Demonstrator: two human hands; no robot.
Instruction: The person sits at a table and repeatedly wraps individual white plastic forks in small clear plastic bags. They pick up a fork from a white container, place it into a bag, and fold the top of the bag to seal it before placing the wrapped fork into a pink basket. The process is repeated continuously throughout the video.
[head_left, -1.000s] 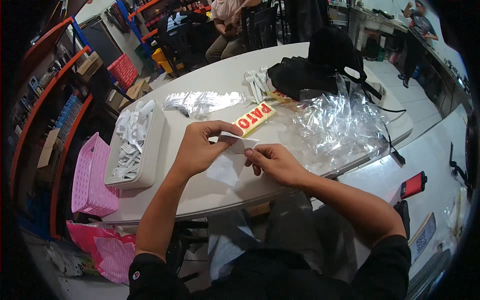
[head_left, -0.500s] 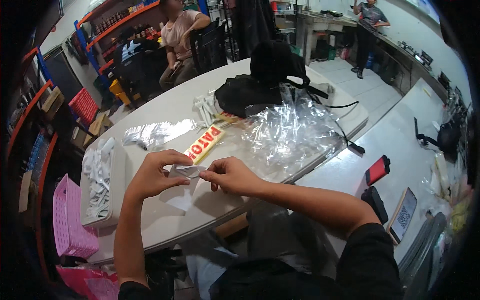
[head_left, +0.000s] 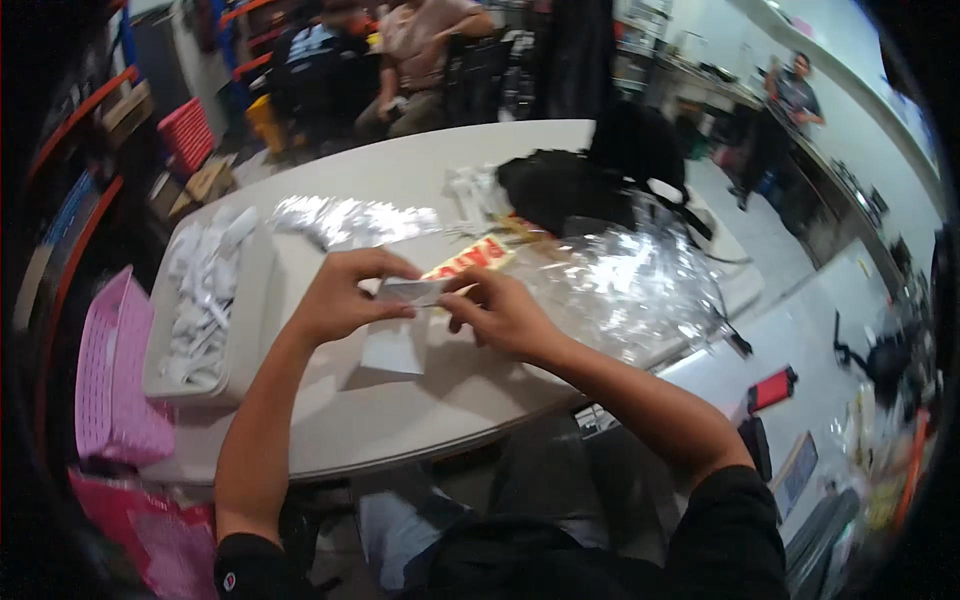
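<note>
On my remote feed I see thin, matt white paper (head_left: 395, 352), a smooth tabletop (head_left: 480, 405) with a faint sheen, crinkled, glossy clear plastic wrapping (head_left: 645, 285), a pink plastic basket (head_left: 108, 400), and matt black cloth sleeves (head_left: 725, 530).

Far left of frame, basket (head_left: 112, 385) beside a bin (head_left: 252, 325) of utensils (head_left: 203, 295) on the table (head_left: 345, 420); centre, paper (head_left: 408, 291) between left hand (head_left: 345, 297) and right hand (head_left: 503, 316), packet (head_left: 478, 258) just behind; upper left of centre, plastic sleeves (head_left: 355, 220); right of centre, plastic sheeting (head_left: 645, 290), bundle (head_left: 565, 190) behind.

Two hands (head_left: 340, 298) (head_left: 508, 315), one white bin (head_left: 258, 310)
</note>
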